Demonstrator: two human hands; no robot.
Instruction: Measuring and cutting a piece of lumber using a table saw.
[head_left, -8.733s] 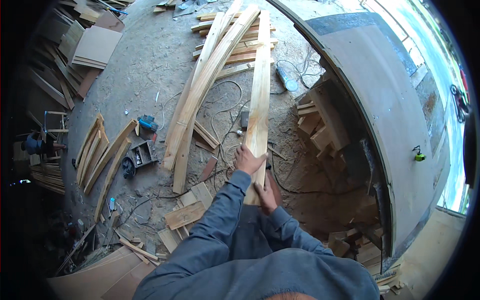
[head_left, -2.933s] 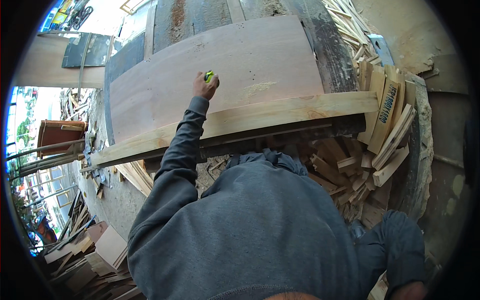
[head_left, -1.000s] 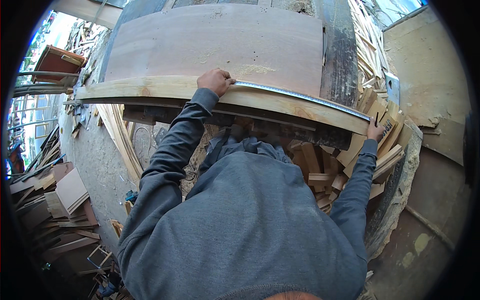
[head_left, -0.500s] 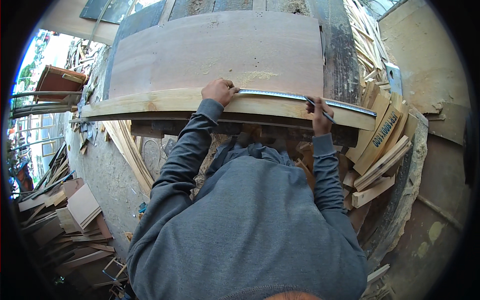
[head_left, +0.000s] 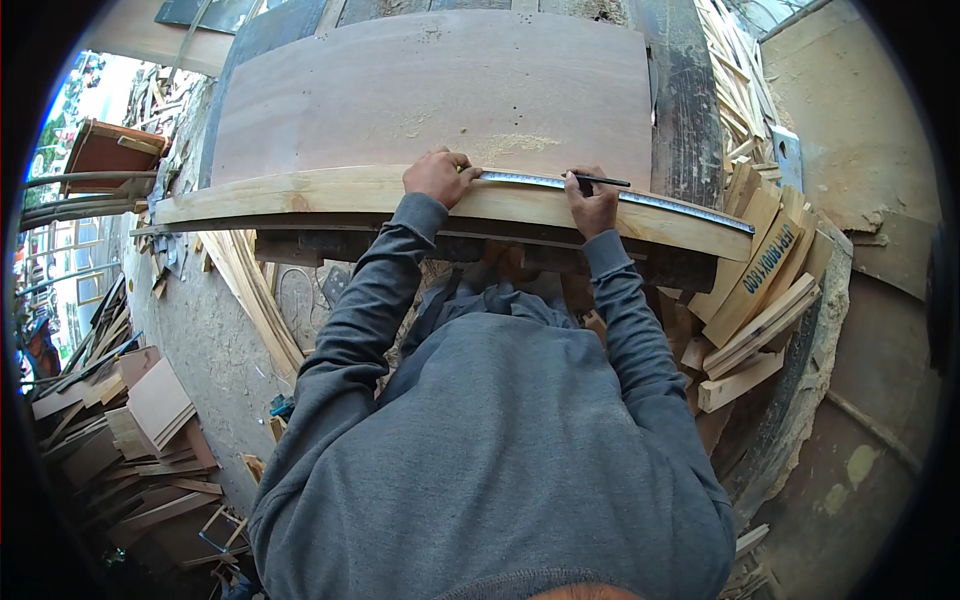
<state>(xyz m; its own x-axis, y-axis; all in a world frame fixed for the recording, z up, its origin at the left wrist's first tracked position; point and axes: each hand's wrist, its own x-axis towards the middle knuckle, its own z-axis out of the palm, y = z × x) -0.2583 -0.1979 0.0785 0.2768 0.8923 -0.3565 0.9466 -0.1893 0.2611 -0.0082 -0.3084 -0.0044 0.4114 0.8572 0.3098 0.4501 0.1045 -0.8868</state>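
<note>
A long pale wooden plank [head_left: 330, 190] lies across the near edge of the bench. Along its top stretches the white blade of a tape measure [head_left: 690, 209], reaching almost to the plank's right end. My left hand [head_left: 436, 180] is closed on the tape measure at the blade's left end; its case is mostly hidden by my fingers. To the right, my right hand [head_left: 594, 207] rests over the blade, fingers closed on a thin dark pencil [head_left: 612, 182]. The pencil lies nearly level, pointing across the plank.
Behind the plank, a broad plywood sheet [head_left: 400, 90] with sawdust covers the bench. Short wooden boards [head_left: 765, 320] are stacked at the right, by a rough-edged slab. Long strips [head_left: 250, 290] lean at the left, and offcuts [head_left: 160, 410] are heaped on the lower left floor.
My right hand has moved left along the tape with the pencil, which has turned from slanting down to nearly level. My left hand stays on the tape measure.
</note>
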